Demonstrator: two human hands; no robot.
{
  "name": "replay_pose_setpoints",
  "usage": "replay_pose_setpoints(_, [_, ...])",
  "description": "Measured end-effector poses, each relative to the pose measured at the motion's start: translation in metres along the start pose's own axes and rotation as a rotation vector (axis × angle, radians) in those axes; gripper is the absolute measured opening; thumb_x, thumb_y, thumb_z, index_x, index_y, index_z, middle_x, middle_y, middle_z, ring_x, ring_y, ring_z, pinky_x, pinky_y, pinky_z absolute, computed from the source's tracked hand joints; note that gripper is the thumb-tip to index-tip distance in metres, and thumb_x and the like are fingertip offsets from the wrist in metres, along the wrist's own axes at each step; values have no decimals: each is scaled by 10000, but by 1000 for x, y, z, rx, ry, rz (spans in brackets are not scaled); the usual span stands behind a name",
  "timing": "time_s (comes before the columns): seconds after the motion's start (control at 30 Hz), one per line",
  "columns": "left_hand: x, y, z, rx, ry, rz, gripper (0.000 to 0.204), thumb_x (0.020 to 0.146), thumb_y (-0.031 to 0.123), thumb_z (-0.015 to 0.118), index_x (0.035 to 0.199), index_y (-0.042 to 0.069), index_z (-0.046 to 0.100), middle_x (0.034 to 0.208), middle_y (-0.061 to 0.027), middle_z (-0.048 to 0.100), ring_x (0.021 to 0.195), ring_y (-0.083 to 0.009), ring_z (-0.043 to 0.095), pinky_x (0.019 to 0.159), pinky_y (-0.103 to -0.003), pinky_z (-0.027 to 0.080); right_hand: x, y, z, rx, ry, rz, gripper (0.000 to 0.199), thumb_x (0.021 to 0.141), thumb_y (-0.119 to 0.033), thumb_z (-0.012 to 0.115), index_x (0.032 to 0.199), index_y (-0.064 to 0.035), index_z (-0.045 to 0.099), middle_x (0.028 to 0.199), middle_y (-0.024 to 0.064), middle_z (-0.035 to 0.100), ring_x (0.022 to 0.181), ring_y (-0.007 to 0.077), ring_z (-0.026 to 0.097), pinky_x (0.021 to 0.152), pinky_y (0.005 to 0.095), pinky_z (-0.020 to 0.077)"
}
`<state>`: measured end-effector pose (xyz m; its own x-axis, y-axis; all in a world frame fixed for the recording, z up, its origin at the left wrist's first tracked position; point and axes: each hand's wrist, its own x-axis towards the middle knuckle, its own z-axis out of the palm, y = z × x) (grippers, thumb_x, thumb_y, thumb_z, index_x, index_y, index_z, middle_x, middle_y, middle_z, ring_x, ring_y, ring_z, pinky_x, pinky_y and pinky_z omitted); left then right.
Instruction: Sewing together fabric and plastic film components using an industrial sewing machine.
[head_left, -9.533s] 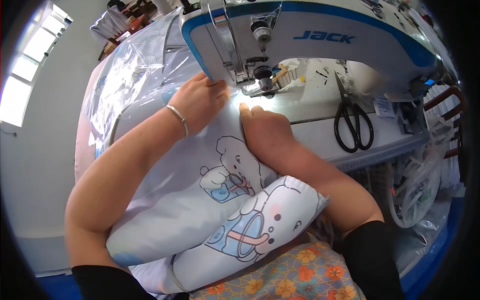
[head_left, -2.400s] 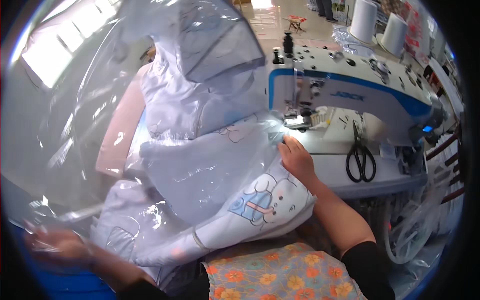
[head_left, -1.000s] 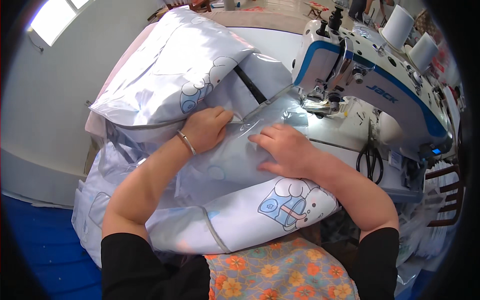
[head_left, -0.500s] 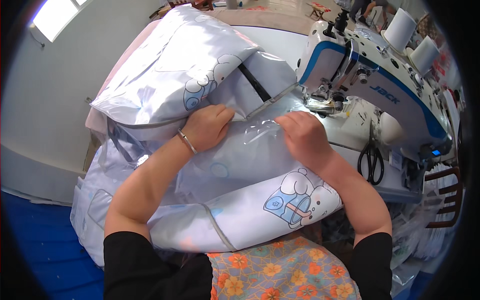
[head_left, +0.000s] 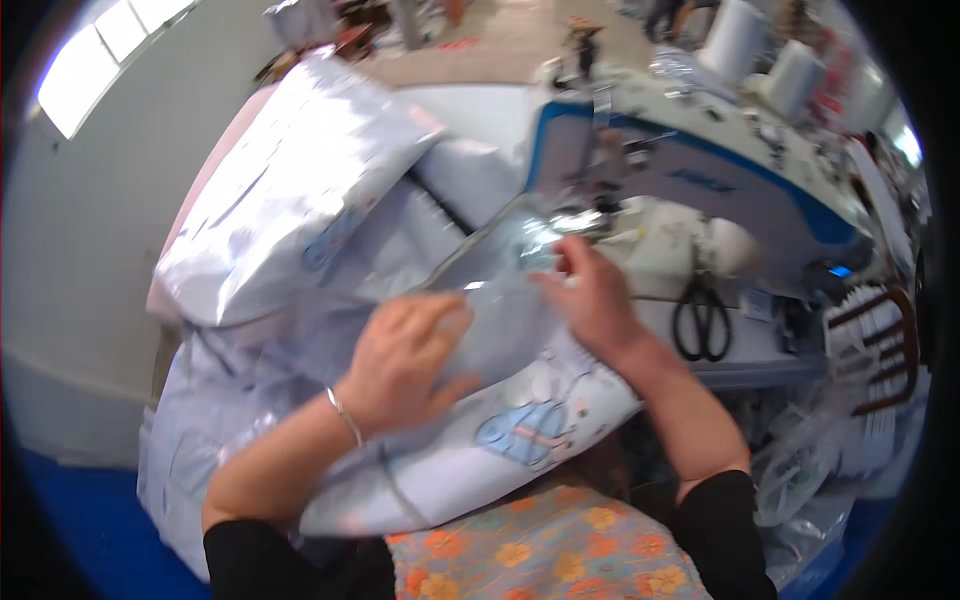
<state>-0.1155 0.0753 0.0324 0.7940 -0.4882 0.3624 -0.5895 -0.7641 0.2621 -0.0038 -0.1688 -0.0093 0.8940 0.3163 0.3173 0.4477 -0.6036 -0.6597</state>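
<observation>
A clear plastic sheet point(head_left: 505, 315) lies over white cartoon-printed fabric point(head_left: 350, 495), which is bunched across my lap and the table. My left hand point(head_left: 408, 355) is over the sheet, its fingers and thumb apart and holding nothing; motion blurs it. The curled fingers of my right hand point(head_left: 595, 300) close on the sheet at its right side, near the needle area of the white and blue sewing machine point(head_left: 690, 180); the exact grip is blurred. Farther left rises a folded heap of the same shiny fabric point(head_left: 290, 200), with a dark strip point(head_left: 440, 205) along a flap.
Black-handled scissors point(head_left: 702, 320) lie on the table right of my right hand. White thread cones point(head_left: 735, 45) stand behind the machine. A brown wooden chair point(head_left: 880, 350) and clear plastic bags point(head_left: 800, 475) are at the right. People are partly visible in the far background.
The view has shifted. My left hand has let go of the fabric edge, drawn back toward me and spread its fingers. My right hand stays by the sheet near the machine.
</observation>
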Motion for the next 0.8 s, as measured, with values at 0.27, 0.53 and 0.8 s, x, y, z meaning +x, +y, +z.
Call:
replay_pose_setpoints(0.27, [15,-9,47,-109,70,-117,126,839,84,653,943,14,656,932,-154,636,854,-357,626,748,-399,509,-4,8,24,612,-145,78,371,861,-84,734,1187,-9,575,1070,109,686,1022,194,659,904,350,524])
replay_pose_setpoints(0.53, [29,-27,35,-149,-70,-112,220,919,150,588,741,21,583,680,-178,554,642,-396,552,585,-434,430,6,16,12,459,-298,-150,217,801,-148,729,981,-37,678,912,107,694,881,219,681,813,349,527])
replay_pose_setpoints(0.8, [22,-78,33,-116,-28,-134,332,951,249,574,706,26,552,617,-184,532,624,-401,567,575,-470,421,0,5,15,1095,-425,267,136,894,-59,594,1019,-27,638,810,40,672,714,127,661,682,273,538])
